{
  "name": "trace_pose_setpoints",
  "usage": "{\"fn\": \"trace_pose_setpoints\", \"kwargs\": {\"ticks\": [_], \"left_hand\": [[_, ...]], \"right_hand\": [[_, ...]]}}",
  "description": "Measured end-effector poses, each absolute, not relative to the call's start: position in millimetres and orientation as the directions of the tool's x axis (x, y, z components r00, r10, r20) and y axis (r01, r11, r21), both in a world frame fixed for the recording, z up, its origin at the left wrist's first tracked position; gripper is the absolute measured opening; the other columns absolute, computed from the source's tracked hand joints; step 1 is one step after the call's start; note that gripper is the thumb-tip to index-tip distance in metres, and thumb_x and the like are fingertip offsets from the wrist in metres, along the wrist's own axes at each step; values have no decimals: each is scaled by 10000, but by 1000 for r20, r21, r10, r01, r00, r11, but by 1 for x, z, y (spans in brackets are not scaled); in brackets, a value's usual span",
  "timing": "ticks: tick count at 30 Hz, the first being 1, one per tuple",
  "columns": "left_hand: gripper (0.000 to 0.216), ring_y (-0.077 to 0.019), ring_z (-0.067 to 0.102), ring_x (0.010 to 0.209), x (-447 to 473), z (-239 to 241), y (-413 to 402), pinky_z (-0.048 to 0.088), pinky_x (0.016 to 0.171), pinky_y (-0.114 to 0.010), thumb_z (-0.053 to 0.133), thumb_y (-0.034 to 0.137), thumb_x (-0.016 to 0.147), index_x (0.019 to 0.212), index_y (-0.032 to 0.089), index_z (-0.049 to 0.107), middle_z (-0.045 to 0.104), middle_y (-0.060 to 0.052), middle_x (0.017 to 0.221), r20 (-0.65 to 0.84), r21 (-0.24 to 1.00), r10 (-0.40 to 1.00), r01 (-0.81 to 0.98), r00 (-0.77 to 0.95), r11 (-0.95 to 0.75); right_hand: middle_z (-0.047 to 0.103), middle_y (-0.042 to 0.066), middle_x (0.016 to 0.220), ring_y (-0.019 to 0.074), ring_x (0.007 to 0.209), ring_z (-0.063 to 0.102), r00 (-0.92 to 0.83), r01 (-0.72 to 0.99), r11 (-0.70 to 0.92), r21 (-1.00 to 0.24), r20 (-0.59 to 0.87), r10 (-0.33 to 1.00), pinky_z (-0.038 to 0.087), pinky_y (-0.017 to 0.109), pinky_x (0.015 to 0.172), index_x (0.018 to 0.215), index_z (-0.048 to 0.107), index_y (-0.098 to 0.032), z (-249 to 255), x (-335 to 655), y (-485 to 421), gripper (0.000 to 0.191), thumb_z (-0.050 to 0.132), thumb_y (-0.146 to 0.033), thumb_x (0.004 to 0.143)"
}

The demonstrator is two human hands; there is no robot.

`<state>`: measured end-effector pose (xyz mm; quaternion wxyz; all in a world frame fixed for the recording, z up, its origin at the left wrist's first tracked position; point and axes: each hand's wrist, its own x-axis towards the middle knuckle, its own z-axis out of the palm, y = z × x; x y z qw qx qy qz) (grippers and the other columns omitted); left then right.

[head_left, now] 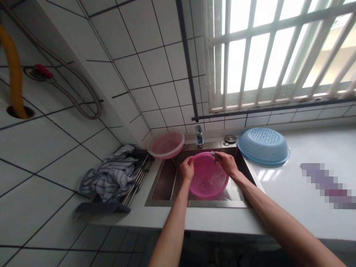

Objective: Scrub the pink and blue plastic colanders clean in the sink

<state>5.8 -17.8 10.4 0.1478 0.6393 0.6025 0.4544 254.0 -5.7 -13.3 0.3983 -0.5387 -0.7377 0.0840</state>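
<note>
A bright pink plastic colander (209, 178) is tilted in the steel sink (236, 187), its perforated inside facing me. My left hand (187, 168) is closed on its rim at the upper left. At the upper right of the rim, my right hand (226, 163) pinches a small grey-green cloth or pad (215, 156) against the edge. Whether that piece is cloth or a scouring pad is too small to tell. Just behind the colander stands the faucet (199, 136).
On the left corner of the sink sits a pink basin (167, 144). An upturned blue basket (263, 145) lies on the counter (292, 148) at right. Left of the sink, a striped cloth (114, 174) is heaped on a metal rack (139, 178). A barred window is behind.
</note>
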Motion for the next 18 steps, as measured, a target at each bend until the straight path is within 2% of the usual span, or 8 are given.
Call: {"fn": "trace_pose_setpoints", "kwargs": {"ticks": [3, 8, 12, 18], "left_hand": [[202, -209, 751, 1047, 5, 13, -19, 556, 1006, -333, 640, 170, 972, 1135, 198, 756, 800, -86, 1130, 445, 724, 879, 647, -172, -240], [375, -196, 706, 1191, 11, 12, -22, 529, 1089, -340, 680, 103, 916, 1259, 247, 720, 752, -59, 1294, 455, 655, 890, 672, 13, -345], [320, -186, 741, 1129, 13, 15, -24, 543, 1063, -328, 621, 119, 967, 1214, 272, 753, 786, -37, 1235, 379, 655, 924, 693, 44, -301], [280, -191, 749, 1119, 18, 20, -27, 544, 1026, -299, 620, 171, 989, 1197, 287, 769, 787, -31, 1244, 376, 625, 926, 730, 29, -277]], "right_hand": [[776, 74, 1256, 258, 1082, 770, -34, 737, 345, -581, 478, 878, 589, 381, 1010, 1280, 746, -234, -20, 267, 0, 402, 596, -108, 929], [783, 64, 1239, 231, 1070, 769, -95, 728, 399, -557, 495, 864, 586, 363, 1014, 1249, 752, -235, -21, 258, -4, 395, 583, -92, 922], [785, 66, 1227, 221, 1082, 760, -123, 731, 442, -520, 536, 835, 587, 358, 1011, 1245, 748, -238, -15, 247, -9, 380, 572, -93, 941], [778, 68, 1246, 213, 1088, 758, -174, 696, 499, -516, 552, 815, 586, 344, 1020, 1265, 742, -245, -10, 233, -14, 390, 593, -85, 942]]}}
